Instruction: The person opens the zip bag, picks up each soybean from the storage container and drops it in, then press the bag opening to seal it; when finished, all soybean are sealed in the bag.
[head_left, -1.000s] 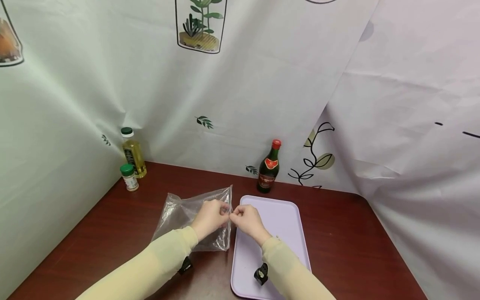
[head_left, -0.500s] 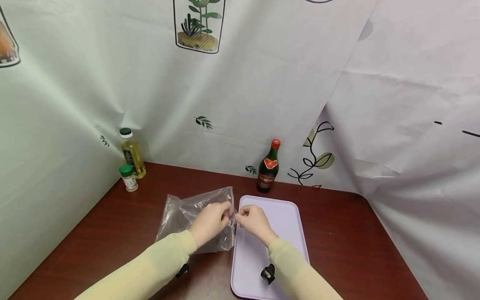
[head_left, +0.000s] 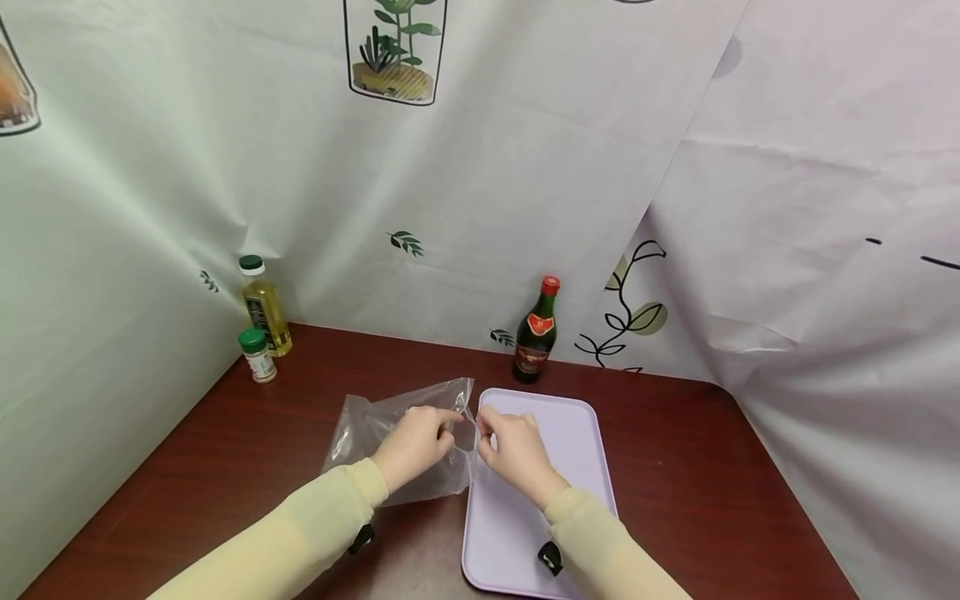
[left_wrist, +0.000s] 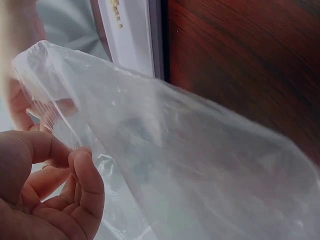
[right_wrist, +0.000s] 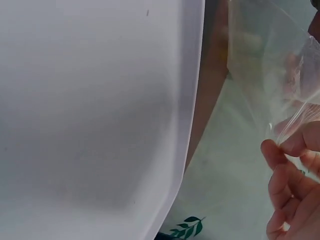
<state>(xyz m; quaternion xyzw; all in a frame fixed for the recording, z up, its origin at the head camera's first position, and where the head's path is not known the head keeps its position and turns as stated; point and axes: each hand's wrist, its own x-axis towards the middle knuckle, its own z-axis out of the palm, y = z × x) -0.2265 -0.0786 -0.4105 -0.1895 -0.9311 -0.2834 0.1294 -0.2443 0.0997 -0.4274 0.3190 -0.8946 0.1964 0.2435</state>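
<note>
A clear plastic bag (head_left: 356, 433) lies between my hands, its mouth toward the purple tray (head_left: 498, 525). My left hand (head_left: 412, 446) pinches one side of the mouth between thumb and forefinger; the left wrist view shows this hand (left_wrist: 55, 190) close up against the film (left_wrist: 200, 160). On the opposite side, my right hand (head_left: 519, 454) holds the other edge of the mouth above the tray's left rim. In the right wrist view, thumb and forefinger of that hand (right_wrist: 295, 185) pinch the bag's edge. A gap shows between the two sides of the mouth.
A green bottle with a red cap (head_left: 536, 333) stands behind the tray. At the back left corner are an oil bottle (head_left: 266, 312) and a small green-lidded jar (head_left: 258, 358). Printed cloth (head_left: 450, 183) hangs around the dark red table (head_left: 675, 500).
My right hand has moved right, away from the left one, pulling the bag's mouth apart. The bag has shifted slightly to the right.
</note>
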